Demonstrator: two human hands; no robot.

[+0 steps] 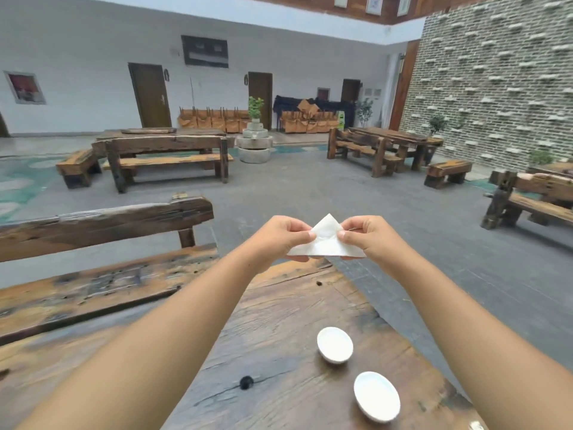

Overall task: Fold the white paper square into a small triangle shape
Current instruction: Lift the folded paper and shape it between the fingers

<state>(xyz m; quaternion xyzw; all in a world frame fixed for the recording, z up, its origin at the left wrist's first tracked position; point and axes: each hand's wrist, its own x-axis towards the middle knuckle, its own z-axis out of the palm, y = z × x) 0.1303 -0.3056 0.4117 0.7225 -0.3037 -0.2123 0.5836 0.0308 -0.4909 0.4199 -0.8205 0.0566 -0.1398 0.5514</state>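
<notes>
The white paper point(325, 242) is held up in the air, beyond the far edge of the wooden table point(279, 321), not resting on anything. It already shows a triangle outline: the peak points up and away from the person, and the long straight edge runs left to right along the bottom. The left hand point(280, 237) pinches the paper on its left slope between thumb and fingers, and the right hand point(369, 238) pinches the right slope the same way, so both hands are closed on the sheet with the peak standing free between them. The two hands sit at about the same height and equally near, one at each end of the long edge. Judging from this, any further fold to make the triangle smaller would bring one end of that long edge across toward the other. Two small white cups point(335, 344) stand on the table nearer the person, well apart from the paper
</notes>
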